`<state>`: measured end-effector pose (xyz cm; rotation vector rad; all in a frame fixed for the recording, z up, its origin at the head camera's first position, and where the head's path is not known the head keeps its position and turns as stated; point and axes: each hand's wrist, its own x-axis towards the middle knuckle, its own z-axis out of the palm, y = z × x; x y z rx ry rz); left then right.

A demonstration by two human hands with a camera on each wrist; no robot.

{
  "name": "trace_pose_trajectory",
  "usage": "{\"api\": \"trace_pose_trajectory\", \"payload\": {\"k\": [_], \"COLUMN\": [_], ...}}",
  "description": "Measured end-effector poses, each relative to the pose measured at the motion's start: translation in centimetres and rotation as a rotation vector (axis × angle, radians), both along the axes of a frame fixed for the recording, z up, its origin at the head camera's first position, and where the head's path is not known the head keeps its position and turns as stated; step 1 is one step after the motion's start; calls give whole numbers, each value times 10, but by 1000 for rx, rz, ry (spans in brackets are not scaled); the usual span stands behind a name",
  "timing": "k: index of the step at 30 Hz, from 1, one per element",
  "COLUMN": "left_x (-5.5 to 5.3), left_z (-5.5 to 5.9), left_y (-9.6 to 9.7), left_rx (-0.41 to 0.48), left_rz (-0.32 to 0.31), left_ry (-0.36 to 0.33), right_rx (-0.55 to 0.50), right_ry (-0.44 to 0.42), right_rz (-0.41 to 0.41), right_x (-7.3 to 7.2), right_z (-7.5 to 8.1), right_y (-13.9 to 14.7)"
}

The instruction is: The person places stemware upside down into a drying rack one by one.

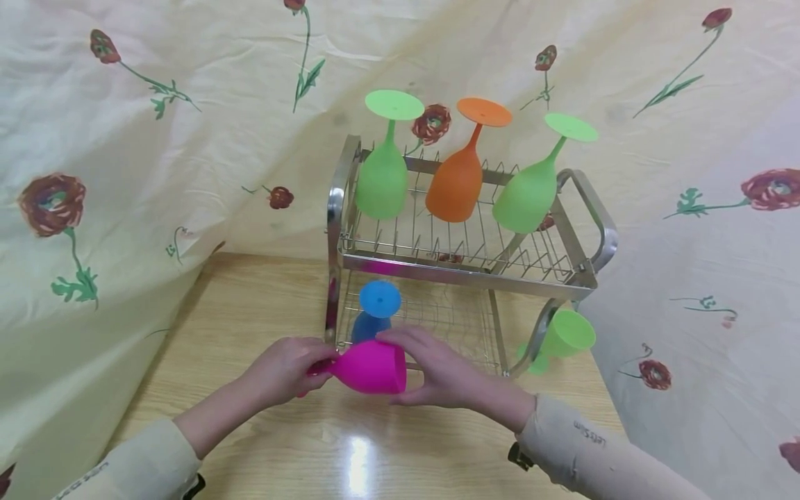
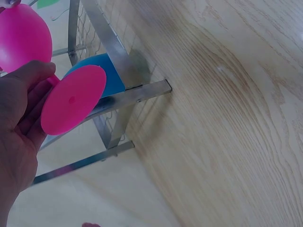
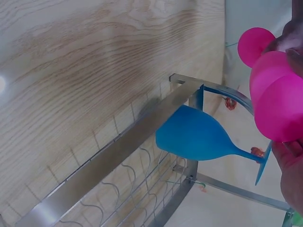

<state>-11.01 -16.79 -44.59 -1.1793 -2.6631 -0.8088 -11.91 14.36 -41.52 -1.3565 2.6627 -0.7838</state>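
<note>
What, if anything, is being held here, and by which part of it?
A pink goblet: the left hand grips its stem, and the right hand holds its bowl near the rim.

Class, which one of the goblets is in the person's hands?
The pink goblet: the left hand grips its stem, the right hand touches its bowl. No other goblet is held.

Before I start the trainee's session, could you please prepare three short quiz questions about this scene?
1. Which hand grips the stem of the bright pink goblet?
2. True or false: the matte blue goblet is upside down.
3. How many goblets stand on the upper tier of the silvery metal wire rack?

Key:
1. The left hand.
2. True.
3. Three: a light green goblet, an orange goblet and another light green goblet.
</note>
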Motion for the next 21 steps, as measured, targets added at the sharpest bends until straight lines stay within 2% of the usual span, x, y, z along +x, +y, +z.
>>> {"api": "trace_pose_trajectory", "payload": {"k": [8, 11, 14, 18, 21], "left_x": [3, 6, 10, 16, 20], "left_z": [3, 5, 8, 13, 16], "left_y": [0, -1, -2, -4, -8], "left_rx": [-33, -25, 0, 70, 132], "left_rz": [23, 36, 46, 59, 100], "left_ry": [-49, -54, -6, 111, 175], "right_rx": [-18, -32, -56, -115, -175], "right_ry": [34, 19, -7, -50, -92], "right_rz": [-7, -30, -64, -124, -165], "right_x": [2, 4, 8, 13, 17], "right_z": [-4, -6, -11, -24, -36], "right_y": [-3, -3, -2, -2, -7]}}
